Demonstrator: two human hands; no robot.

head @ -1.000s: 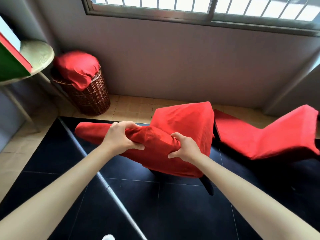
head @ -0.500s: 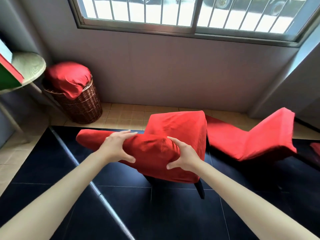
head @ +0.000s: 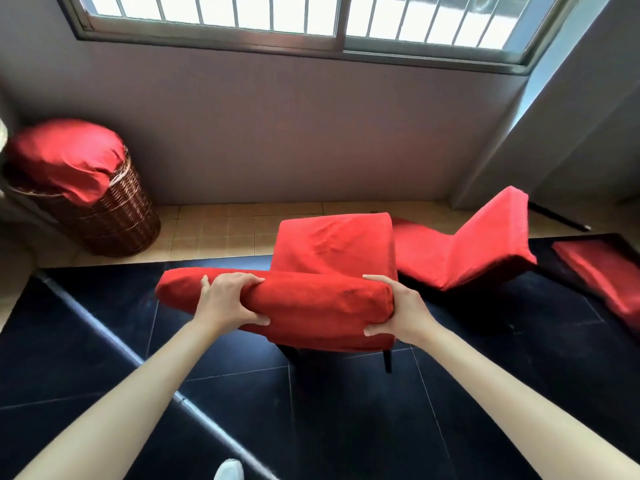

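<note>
A red-covered chair point(head: 332, 244) stands on the black floor in front of me, its dark legs showing below. I hold its red-covered backrest point(head: 311, 299) across the front. My left hand point(head: 228, 301) grips the backrest near its left part, fingers over the top and thumb underneath. My right hand point(head: 398, 310) grips the right end of the backrest, fingers wrapped around its corner.
A wicker basket point(head: 114, 216) with red cloth point(head: 65, 157) heaped on it stands at the left wall. A second red-covered chair point(head: 464, 247) lies on its side at the right, and a red cushion point(head: 602, 275) lies further right. A barred window runs along the wall.
The bunched cloth between my hands has been smoothed out. My hands moved apart along the backrest, the right one to its end. My view has risen and shifted rightward.
</note>
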